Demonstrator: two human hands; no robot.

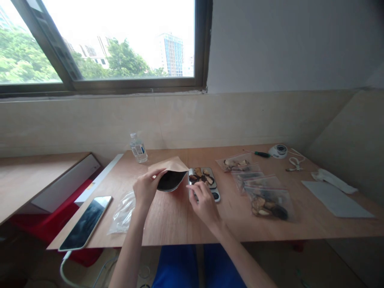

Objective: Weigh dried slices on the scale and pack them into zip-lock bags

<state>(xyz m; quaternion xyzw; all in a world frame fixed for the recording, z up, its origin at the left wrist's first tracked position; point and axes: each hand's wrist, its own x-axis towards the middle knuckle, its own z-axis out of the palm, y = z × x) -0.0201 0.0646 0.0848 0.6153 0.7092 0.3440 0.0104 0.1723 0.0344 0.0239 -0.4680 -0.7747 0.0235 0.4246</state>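
A brown paper pouch point(170, 173) is gripped at its rim by the fingers of the left hand point(146, 188), held tilted w/ its dark mouth open toward the right, just above the tabletop point(168, 220). The right hand point(204, 202) is laid over the near end of a small scale point(205, 181) carrying dried pieces; its fingers are loosely curled, and whether anything is pinched can't be told, since the tips are hidden from view. The scale's display is mostly covered. Filled clear bags point(264, 196) are lined up to the right; contents hard to make out. A phone point(85, 222) lies at left, beside an empty clear bag point(123, 212)
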